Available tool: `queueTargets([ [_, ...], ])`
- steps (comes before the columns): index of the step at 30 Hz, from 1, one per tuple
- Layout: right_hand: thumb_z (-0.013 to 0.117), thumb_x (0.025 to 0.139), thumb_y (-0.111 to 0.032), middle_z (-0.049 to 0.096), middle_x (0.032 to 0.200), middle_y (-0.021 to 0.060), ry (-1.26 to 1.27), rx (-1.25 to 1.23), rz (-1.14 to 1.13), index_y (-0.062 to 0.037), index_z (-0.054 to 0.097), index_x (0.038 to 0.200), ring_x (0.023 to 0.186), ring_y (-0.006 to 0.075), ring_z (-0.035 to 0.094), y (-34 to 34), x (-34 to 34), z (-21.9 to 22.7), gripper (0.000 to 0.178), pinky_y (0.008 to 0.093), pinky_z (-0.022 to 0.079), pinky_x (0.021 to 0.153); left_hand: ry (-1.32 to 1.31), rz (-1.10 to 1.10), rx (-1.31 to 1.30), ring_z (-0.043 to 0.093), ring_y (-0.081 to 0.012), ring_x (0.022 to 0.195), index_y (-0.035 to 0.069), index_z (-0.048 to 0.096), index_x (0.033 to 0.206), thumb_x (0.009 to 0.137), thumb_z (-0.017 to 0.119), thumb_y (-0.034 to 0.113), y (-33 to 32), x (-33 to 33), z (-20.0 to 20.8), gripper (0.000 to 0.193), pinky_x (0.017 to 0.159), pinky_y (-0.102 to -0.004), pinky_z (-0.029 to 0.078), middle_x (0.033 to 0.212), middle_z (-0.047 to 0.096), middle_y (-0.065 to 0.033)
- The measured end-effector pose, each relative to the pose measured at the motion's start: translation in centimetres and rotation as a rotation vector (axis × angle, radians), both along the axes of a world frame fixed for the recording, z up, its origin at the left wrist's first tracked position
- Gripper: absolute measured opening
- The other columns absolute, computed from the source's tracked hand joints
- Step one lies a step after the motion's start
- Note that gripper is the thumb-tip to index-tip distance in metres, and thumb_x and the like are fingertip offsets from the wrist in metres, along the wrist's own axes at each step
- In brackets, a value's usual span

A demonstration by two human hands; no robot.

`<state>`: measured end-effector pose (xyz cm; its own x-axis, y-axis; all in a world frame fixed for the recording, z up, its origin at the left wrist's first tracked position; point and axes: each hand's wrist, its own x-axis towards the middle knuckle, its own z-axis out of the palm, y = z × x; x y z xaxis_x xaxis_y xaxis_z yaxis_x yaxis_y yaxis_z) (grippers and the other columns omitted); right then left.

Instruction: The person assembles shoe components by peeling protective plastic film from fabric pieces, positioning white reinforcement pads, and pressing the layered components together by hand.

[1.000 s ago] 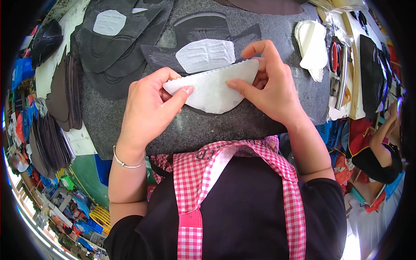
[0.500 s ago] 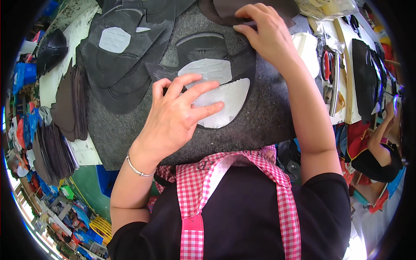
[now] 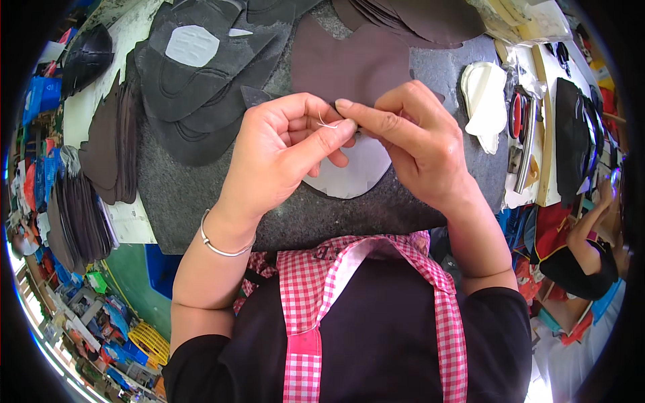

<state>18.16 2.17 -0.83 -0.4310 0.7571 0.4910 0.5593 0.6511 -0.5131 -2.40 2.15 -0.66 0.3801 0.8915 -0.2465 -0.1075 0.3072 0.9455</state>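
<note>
A brown leather-like cut piece (image 3: 349, 64) lies across the work surface, its near edge at my fingertips. My left hand (image 3: 279, 148) pinches that edge between thumb and fingers, and a thin white thread (image 3: 327, 123) shows by the thumb. Close against it, my right hand (image 3: 420, 144) also pinches the edge, its index fingertip by my left thumb. Below the hands is a black cut piece with a white patch (image 3: 356, 171), mostly covered by the brown piece and my fingers. The exact grip of the fingertips is partly hidden.
Black cut pieces (image 3: 195, 101) overlap at the left, one bearing a white patch. More brown pieces (image 3: 430, 20) are stacked at the back. White pieces (image 3: 484, 101) and red-handled scissors (image 3: 516, 114) lie at the right. Brown stacks (image 3: 111, 154) stand left; another person (image 3: 584, 248) is far right.
My right hand has brought a brown piece from the back stack over the black piece. My left hand has lifted off the white patch, and both hands now meet at the brown edge.
</note>
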Motion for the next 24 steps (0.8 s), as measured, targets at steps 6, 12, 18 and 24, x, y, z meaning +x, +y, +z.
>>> queueTargets([
  [6, 0.071, 0.071, 0.006, 0.061, 0.086, 0.0053, 0.193, -0.214, 0.027, -0.01, 0.074, 0.108, 0.076, 0.022, 0.061, -1.2, -0.4, -0.7, 0.041, 0.032, 0.051, 0.063, -0.069, -0.018, -0.081, 0.068, -0.01, 0.066, -0.003, 0.065, 0.098, 0.095, 0.061, 0.008, -0.8, -0.7, -0.5, 0.012, 0.049, -0.0166, 0.045, 0.085, 0.072, -0.0121],
  [12, 0.073, 0.076, 0.002, 0.068, 0.083, 0.0088, 0.254, -0.282, 0.024, -0.0038, 0.073, 0.096, 0.073, 0.0233, 0.065, -1.2, -1.0, 0.3, 0.022, 0.033, 0.053, 0.062, 0.006, 0.029, -0.019, 0.069, -0.0111, 0.067, -0.002, 0.066, 0.096, 0.097, 0.058, 0.008, -2.0, -0.3, -0.5, 0.013, 0.052, -0.0177, 0.047, 0.084, 0.072, -0.011],
  [18, 0.07, 0.078, -0.002, 0.066, 0.076, 0.0108, 0.078, -0.328, 0.059, -0.0007, 0.068, 0.086, 0.061, 0.0234, 0.064, -0.6, -1.4, 1.6, 0.008, 0.032, 0.052, 0.057, 0.218, 0.018, 0.166, 0.058, -0.0023, 0.061, -0.002, 0.065, 0.092, 0.089, 0.062, 0.003, -2.4, -0.4, -1.2, 0.006, 0.053, -0.0179, 0.044, 0.073, 0.067, -0.0021],
  [24, 0.07, 0.085, -0.004, 0.066, 0.075, 0.0077, 0.24, -0.536, -0.08, 0.0012, 0.067, 0.09, 0.062, 0.014, 0.065, -1.2, -1.5, 1.9, 0.008, 0.0265, 0.051, 0.055, 0.023, 0.133, 0.143, 0.047, 0.0016, 0.06, 0.0, 0.062, 0.084, 0.087, 0.063, 0.002, -2.5, -1.0, -1.8, 0.004, 0.054, -0.0169, 0.035, 0.068, 0.058, 0.0047],
])
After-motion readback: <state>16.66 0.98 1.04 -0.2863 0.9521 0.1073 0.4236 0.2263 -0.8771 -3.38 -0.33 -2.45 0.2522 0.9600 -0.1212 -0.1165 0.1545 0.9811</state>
